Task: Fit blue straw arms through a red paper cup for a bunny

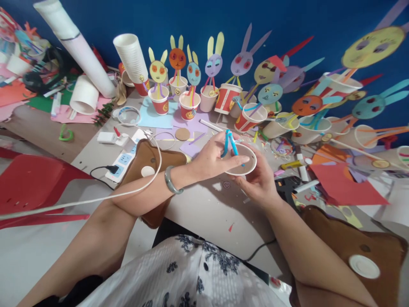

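A white paper cup (245, 169) is between my two hands above the middle of the table, its open rim facing up toward the camera. My right hand (260, 181) wraps round its right side and underside. My left hand (214, 157) is at the cup's left rim, with the thumb reaching over the opening and the fingers closed around a bent blue fuzzy stem (230, 143). One end of the stem reaches down into the cup. The left fingertips are partly hidden behind the stem and rim.
Cups with paper rabbit heads (158, 71) line the back. Stacked cups (131, 55) stand back left. A power strip (123, 164), a white cable and brown cushions (364, 247) lie nearby. Red paper (348, 185) is at right.
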The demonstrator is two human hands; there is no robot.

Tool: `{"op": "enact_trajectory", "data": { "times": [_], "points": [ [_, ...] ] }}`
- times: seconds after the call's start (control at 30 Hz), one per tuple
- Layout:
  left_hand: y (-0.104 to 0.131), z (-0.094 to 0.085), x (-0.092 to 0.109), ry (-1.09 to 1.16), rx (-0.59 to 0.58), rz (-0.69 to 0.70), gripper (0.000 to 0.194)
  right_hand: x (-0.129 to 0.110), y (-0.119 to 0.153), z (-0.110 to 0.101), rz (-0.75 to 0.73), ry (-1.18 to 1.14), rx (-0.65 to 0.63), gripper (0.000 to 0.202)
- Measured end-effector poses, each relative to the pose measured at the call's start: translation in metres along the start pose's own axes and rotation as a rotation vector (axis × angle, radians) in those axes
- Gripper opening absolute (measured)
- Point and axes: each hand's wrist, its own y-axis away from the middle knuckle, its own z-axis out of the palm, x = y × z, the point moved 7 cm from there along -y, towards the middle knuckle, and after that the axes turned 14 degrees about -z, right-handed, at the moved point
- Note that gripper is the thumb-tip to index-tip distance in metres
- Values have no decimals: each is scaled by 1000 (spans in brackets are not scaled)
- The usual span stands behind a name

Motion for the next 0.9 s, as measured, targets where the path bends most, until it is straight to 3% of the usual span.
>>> {"op": "enact_trajectory", "data": {
  "times": [0.17, 0.43, 0.7, 0.9],
  "points": [
    [-1, -2, 6, -89, 17, 37, 32, -1, 0, -1, -38, 40, 3, 84],
    [-2, -2, 14, -117, -124, 25, 37, -1, 0, -3, -70, 153, -26, 83],
    [-4, -5, 14, -142, -297, -85, 24, -13, -11, -13, -44, 390, -95, 71],
    [-5, -6, 11, -56, -242, -96, 21, -9, -10, -13, 78, 324, -62, 74]
  ]
}}
